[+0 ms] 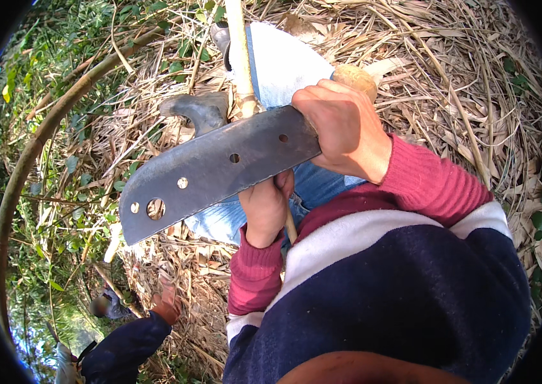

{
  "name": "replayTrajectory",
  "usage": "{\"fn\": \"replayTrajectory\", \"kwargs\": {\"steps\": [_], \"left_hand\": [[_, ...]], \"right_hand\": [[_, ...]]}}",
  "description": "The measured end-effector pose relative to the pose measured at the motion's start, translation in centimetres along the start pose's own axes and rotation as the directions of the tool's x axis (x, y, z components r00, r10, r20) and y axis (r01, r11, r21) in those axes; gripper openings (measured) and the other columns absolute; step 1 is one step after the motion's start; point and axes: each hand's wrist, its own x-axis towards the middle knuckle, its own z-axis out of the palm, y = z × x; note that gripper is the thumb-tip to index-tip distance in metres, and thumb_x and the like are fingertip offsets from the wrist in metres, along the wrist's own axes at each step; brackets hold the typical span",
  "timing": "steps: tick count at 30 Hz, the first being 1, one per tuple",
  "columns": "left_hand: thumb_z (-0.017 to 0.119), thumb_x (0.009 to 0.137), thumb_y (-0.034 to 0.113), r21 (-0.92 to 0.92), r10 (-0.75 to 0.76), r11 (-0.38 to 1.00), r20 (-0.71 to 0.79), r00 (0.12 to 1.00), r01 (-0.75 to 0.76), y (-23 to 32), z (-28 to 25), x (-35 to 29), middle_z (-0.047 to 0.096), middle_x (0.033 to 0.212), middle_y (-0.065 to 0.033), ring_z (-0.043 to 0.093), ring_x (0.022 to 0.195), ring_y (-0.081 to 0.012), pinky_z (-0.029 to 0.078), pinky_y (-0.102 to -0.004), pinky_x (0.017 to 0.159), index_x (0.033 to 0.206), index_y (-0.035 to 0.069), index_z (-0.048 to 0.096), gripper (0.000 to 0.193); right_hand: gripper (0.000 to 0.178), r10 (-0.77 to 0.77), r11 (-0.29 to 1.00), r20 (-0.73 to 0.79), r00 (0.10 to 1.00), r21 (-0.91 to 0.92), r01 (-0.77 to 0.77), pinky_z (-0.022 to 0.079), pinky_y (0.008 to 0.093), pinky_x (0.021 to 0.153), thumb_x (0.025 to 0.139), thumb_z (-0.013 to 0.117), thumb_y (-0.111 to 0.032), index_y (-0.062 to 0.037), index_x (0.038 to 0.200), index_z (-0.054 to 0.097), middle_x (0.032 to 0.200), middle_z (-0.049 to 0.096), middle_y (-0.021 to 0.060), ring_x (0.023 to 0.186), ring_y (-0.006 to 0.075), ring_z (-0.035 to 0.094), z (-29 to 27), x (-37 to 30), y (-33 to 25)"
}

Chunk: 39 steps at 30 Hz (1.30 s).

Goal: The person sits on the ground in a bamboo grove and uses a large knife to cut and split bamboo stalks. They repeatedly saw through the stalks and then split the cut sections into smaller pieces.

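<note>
My right hand (344, 128) is closed around the rounded wooden handle (355, 80) of a broad dark machete (216, 166). Its wide blade has several round holes and slants across to the lower left, in front of my legs. Behind the blade stands a pale bamboo pole (239, 57), running from the top edge down toward my waist. My left hand (263, 208) is under the blade's lower edge, closed on the pole; the blade hides part of its fingers.
My bent legs in light jeans (290, 61) and a dark boot (204, 109) are beside the pole. Dry leaves and stalks (475, 77) cover the ground. A curved brown stem (34, 141) arches at the left. Another person's hand (167, 301) and dark sleeve show at the lower left.
</note>
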Motion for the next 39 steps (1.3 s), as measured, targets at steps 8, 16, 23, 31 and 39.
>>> {"fn": "replayTrajectory", "kwargs": {"steps": [8, 16, 23, 31, 39], "left_hand": [[0.043, 0.109, 0.024, -0.302, -0.129, 0.946, -0.028, 0.991, 0.115, 0.2, 0.5, -0.3, 0.036, 0.06, 0.0017, 0.031, 0.045, -0.0079, 0.024, -0.0237, 0.042, 0.103, 0.005, 0.054, 0.023], [0.042, 0.108, 0.016, -0.273, -0.136, 0.951, 0.042, 0.99, 0.142, 1.0, 0.6, -0.6, 0.045, 0.067, 0.001, 0.036, 0.051, -0.0065, 0.028, -0.023, 0.045, 0.1, 0.006, 0.056, 0.019], [0.041, 0.111, 0.021, -0.235, -0.16, 0.961, -0.041, 0.986, 0.147, 1.7, 2.0, -1.0, 0.043, 0.066, 0.002, 0.035, 0.05, -0.0053, 0.029, -0.0219, 0.044, 0.1, 0.006, 0.053, 0.023], [0.042, 0.111, 0.03, -0.161, -0.213, 0.965, -0.031, 0.977, 0.206, 1.4, 2.6, -0.2, 0.031, 0.062, 0.0049, 0.026, 0.047, -0.0055, 0.022, -0.0234, 0.043, 0.086, 0.01, 0.048, 0.032], [0.035, 0.109, 0.027, -0.319, -0.22, 0.919, 0.07, 0.973, 0.231, 0.8, 0.1, 0.7, 0.037, 0.067, 0.002, 0.032, 0.048, -0.0069, 0.027, -0.0223, 0.043, 0.106, 0.006, 0.052, 0.028]], "right_hand": [[0.033, -0.001, 1.0, -0.066, 0.998, -0.002, 0.001, 0.047, 0.0437, 0.067, 0.071, 0.076, -0.026, -0.0045, 0.084, 0.054, 0.076, 0.058, 0.0133, 0.076, 0.0363, 0.06, 0.7, 0.1, -0.2], [0.034, 0.074, 0.997, 0.057, 0.996, -0.005, -0.074, 0.048, 0.0457, 0.066, 0.071, 0.076, -0.029, -0.0054, 0.082, 0.055, 0.073, 0.059, 0.0142, 0.074, 0.0378, 0.062, 0.3, 0.5, -0.2], [0.03, 0.066, 0.995, 0.227, 0.972, -0.09, -0.047, 0.051, 0.0446, 0.066, 0.066, 0.075, -0.026, -0.0059, 0.081, 0.059, 0.073, 0.064, 0.0155, 0.075, 0.0366, 0.067, -0.5, 1.6, 0.4], [0.028, -0.085, 0.984, 0.118, 0.989, -0.146, 0.102, 0.054, 0.0457, 0.067, 0.07, 0.075, -0.027, -0.0059, 0.086, 0.064, 0.075, 0.067, 0.0141, 0.077, 0.0351, 0.069, 1.6, 2.1, 4.0], [0.029, 0.042, 0.995, 0.143, 0.989, -0.1, -0.028, 0.053, 0.0455, 0.07, 0.072, 0.075, -0.026, -0.0057, 0.088, 0.062, 0.078, 0.066, 0.0143, 0.08, 0.0352, 0.068, 1.2, 1.7, 1.4]]}}
